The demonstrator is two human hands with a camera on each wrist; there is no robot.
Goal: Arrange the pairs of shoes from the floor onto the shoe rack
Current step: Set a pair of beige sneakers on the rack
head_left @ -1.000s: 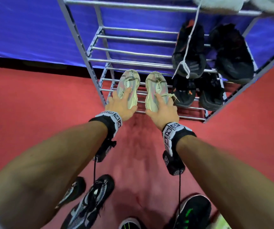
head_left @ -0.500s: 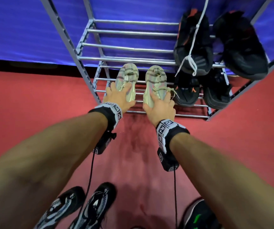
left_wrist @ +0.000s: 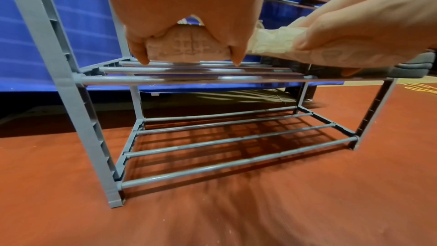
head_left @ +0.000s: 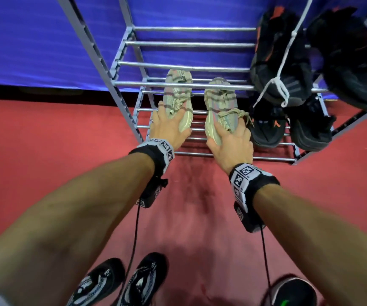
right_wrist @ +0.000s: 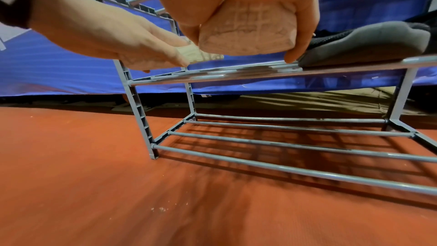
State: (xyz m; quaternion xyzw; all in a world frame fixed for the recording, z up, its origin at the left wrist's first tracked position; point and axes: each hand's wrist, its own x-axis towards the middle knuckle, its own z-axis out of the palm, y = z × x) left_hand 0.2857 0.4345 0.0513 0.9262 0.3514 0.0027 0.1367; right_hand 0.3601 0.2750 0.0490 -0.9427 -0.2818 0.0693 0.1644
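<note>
A grey metal shoe rack (head_left: pixel 120 93) stands on the red floor against a blue wall. My left hand (head_left: pixel 167 127) grips the heel of one beige striped sneaker (head_left: pixel 178 93), which lies on a low shelf at the left. Beside it, my right hand (head_left: pixel 231 140) grips the heel of the matching sneaker (head_left: pixel 221 104). The left wrist view shows that first heel (left_wrist: pixel 187 48) on the shelf bars between my thumb and fingers. In the right wrist view the other heel (right_wrist: pixel 246 31) sits just above the bars.
Black shoes (head_left: pixel 268 127) fill the same shelf's right side, with another black pair (head_left: pixel 282 62) on the shelf above. A white lace (head_left: pixel 275 89) hangs down there. On the floor near me lie black-and-white sneakers (head_left: pixel 120 283) and a black-green shoe (head_left: pixel 293 292). The bottom shelf (left_wrist: pixel 236 137) holds nothing.
Both hands have pushed the beige sneakers further in over the low shelf. The head view has dropped closer to the rack.
</note>
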